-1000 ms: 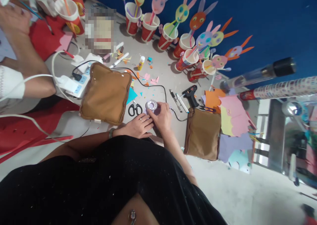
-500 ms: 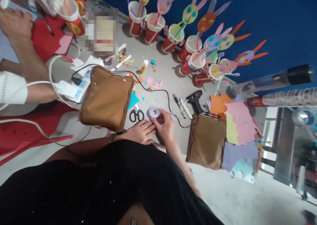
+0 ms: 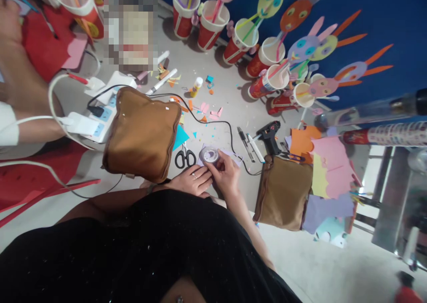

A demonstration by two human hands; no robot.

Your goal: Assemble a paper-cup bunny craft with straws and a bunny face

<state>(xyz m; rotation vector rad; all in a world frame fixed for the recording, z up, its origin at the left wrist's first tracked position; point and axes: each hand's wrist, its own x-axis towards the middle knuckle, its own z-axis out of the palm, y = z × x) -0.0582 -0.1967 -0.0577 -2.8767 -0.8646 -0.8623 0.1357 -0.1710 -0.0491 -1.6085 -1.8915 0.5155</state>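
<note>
My right hand (image 3: 227,171) grips the edge of a roll of clear tape (image 3: 210,154) between thumb and fingers. The roll lies over a piece of light purple paper (image 3: 236,158) on the table. My left hand (image 3: 194,179), with a ring on one finger, rests flat just below the roll, fingers stretched out side by side. Its fingertips come close to the right thumb; whether they touch the paper is hard to see. Black-handled scissors (image 3: 185,158) lie left of the roll, by a blue paper piece (image 3: 180,136).
Brown pouches (image 3: 142,136) (image 3: 285,194) flank my hands. A glue gun (image 3: 271,136), pens (image 3: 247,143) and a glue stick (image 3: 196,87) lie beyond. Red cups (image 3: 213,25) with paper rabbit faces line the blue wall. At left are a power strip (image 3: 106,118) and another person's arm (image 3: 28,76).
The camera view has shifted slightly, so the cups appear larger and farther right. My hands keep nearly the same pose around the tape roll. The other person's arm at left has moved somewhat.
</note>
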